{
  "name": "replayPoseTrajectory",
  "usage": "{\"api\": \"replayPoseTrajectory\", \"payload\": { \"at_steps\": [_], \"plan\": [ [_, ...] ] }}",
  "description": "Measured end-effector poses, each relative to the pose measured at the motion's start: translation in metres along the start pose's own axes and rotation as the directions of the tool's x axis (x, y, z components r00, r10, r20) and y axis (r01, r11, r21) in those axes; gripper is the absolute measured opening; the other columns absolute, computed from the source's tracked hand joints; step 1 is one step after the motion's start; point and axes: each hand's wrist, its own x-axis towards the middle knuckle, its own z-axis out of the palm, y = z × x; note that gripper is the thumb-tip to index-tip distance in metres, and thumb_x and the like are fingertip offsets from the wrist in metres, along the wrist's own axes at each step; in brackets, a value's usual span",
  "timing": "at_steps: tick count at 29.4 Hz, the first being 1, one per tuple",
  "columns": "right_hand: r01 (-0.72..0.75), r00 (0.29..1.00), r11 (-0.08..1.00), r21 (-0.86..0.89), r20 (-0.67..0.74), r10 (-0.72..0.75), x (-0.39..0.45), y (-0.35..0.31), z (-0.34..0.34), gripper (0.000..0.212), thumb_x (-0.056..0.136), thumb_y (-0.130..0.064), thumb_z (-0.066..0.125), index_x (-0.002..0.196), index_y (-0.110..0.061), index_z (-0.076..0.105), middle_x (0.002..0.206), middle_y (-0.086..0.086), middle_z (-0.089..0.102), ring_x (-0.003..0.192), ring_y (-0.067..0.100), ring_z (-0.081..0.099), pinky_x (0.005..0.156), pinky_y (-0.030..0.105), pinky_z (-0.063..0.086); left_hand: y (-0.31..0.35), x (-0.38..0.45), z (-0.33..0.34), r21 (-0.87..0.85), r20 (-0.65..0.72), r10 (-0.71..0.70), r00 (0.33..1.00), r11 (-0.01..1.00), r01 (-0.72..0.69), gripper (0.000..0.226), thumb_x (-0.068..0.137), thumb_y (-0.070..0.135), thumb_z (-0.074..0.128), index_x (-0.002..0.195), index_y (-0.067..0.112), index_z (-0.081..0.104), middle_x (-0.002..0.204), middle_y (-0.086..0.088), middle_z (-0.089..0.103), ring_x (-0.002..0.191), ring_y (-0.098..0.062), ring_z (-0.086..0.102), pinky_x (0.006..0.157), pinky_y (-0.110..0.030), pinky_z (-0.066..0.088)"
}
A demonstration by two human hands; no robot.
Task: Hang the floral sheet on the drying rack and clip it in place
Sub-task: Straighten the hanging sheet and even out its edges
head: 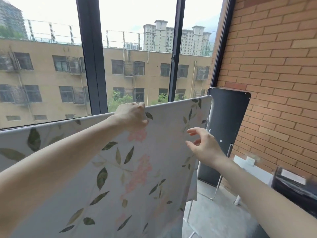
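Observation:
The floral sheet (130, 177), pale with green leaves and pink blossoms, hangs draped over the top bar of the drying rack, running from the left edge to its right end. White legs of the drying rack (218, 182) show below the sheet's right side. My left hand (132, 115) grips the sheet's top fold at the bar, fingers curled over it. My right hand (204, 145) hovers just in front of the sheet's right part, fingers spread and relaxed, holding nothing. No clip is visible.
A dark flat panel (224, 131) leans against the brick wall (274, 74) right behind the rack's end. A large window (92, 54) with dark frames stands behind the sheet. A dark box (295, 188) sits low on the right, on the grey floor (214, 215).

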Motion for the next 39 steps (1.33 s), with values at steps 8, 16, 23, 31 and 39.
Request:
{"api": "replayPoseTrajectory", "payload": {
  "at_steps": [8, 16, 23, 31, 39],
  "plan": [
    [-0.038, 0.999, 0.999, -0.009, -0.039, 0.038, 0.112, 0.079, -0.038, 0.034, 0.094, -0.03, 0.07, 0.126, -0.025, 0.061, 0.12, -0.005, 0.061, 0.086, 0.004, 0.064, 0.081, 0.031, 0.055, 0.043, 0.077, 0.021, 0.031, 0.038, -0.006, 0.999, 1.0, 0.005, 0.037, 0.104, 0.056, 0.038, 0.108, 0.022, 0.05, 0.086, 0.002, 0.053, 0.079, -0.021, 0.054, 0.064, -0.035, 0.04],
    [-0.231, 0.973, 0.965, 0.127, 0.038, 0.228, 0.236, 0.196, -0.072, 0.04, 0.097, -0.037, 0.067, 0.132, -0.019, 0.061, 0.124, -0.002, 0.067, 0.1, 0.018, 0.069, 0.086, 0.035, 0.057, 0.101, 0.129, 0.047, 0.072, -0.069, -0.126, 0.99, 0.989, 0.131, 0.038, 0.107, 0.054, 0.03, 0.101, 0.024, 0.053, 0.081, 0.001, 0.053, 0.075, -0.025, 0.052, 0.065, -0.037, 0.039],
    [-0.321, 0.916, 0.903, 0.286, 0.336, 0.219, 0.293, 0.243, -0.048, 0.056, 0.101, -0.027, 0.065, 0.149, -0.01, 0.042, 0.098, -0.008, 0.067, 0.072, 0.019, 0.073, 0.086, 0.048, 0.062, 0.142, 0.155, 0.061, 0.032, -0.147, -0.269, 0.952, 0.961, 0.276, 0.042, 0.108, 0.045, 0.032, 0.086, 0.018, 0.056, 0.084, -0.007, 0.059, 0.077, -0.031, 0.051, 0.067, -0.037, 0.036],
    [-0.188, 0.981, 0.868, 0.459, 0.128, 0.145, 0.321, 0.278, -0.036, 0.01, 0.098, -0.025, 0.068, 0.098, -0.017, 0.063, 0.105, 0.008, 0.072, 0.061, 0.021, 0.074, 0.056, 0.033, 0.059, 0.149, 0.16, 0.061, 0.009, -0.177, -0.346, 0.921, 0.935, 0.354, 0.042, 0.107, 0.046, 0.031, 0.083, 0.02, 0.053, 0.081, -0.01, 0.059, 0.077, -0.035, 0.053, 0.067, -0.038, 0.036],
    [-0.065, 0.995, 0.889, 0.454, -0.043, 0.094, 0.308, 0.319, -0.032, 0.009, 0.094, -0.026, 0.062, 0.092, -0.017, 0.063, 0.09, 0.003, 0.07, 0.057, 0.013, 0.073, 0.043, 0.025, 0.053, 0.186, 0.171, 0.081, 0.033, -0.247, -0.374, 0.894, 0.919, 0.394, 0.038, 0.108, 0.041, 0.033, 0.087, 0.015, 0.051, 0.082, -0.011, 0.053, 0.077, -0.035, 0.045, 0.074, -0.039, 0.029]
  ]
}}
